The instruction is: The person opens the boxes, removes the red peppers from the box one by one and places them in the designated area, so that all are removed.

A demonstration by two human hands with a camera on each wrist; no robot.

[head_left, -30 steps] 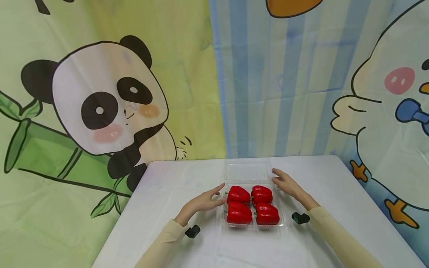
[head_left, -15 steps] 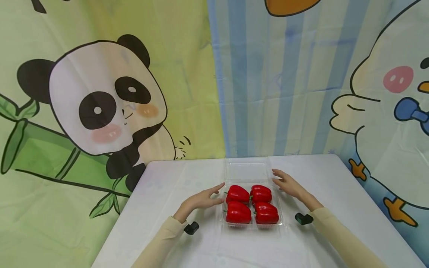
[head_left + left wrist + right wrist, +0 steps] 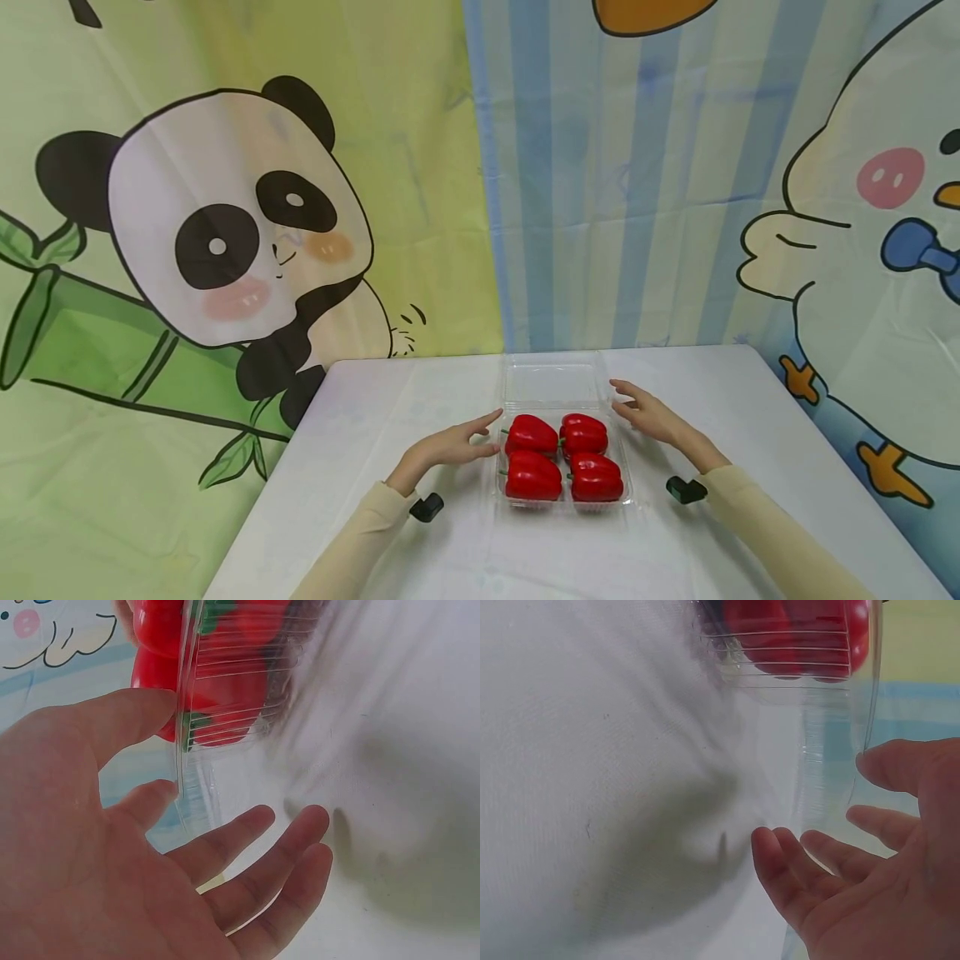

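In a clear plastic box [image 3: 567,503] on a white table [image 3: 420,567]: four red peppers, in two rows of two. Back left pepper [image 3: 532,435], back right pepper [image 3: 584,434], front left pepper [image 3: 533,476], front right pepper [image 3: 597,477]. All lying on their sides, green stems toward the left.

Box set near the middle of the table. Hinged lid [image 3: 553,385] folded open at the far side, near the table's back edge.

Left hand [image 3: 450,444] at the left side of the box: fingers spread and only gently bent, gripping nothing. In the left wrist view, thumb [image 3: 154,712] and one finger with tips right at the rim; other three reaching out below, over the table. Can't tell real contact from overlap.

Right hand [image 3: 651,416] on the opposite side, beside the back right corner, near the lid. Likewise spread, lightly curved, with hold of nothing. In the right wrist view, thumb [image 3: 892,763] tip up against the clear plastic edge; contact can't be told for sure. Remaining fingers apart, over the table.

At both wrists, a small black device [image 3: 426,507] below a cream sleeve [image 3: 348,542].

Behind: printed cloth with a panda [image 3: 232,225] at left, blue stripes [image 3: 531,167] in the middle, white bird [image 3: 862,275] with blue bow tie at right.
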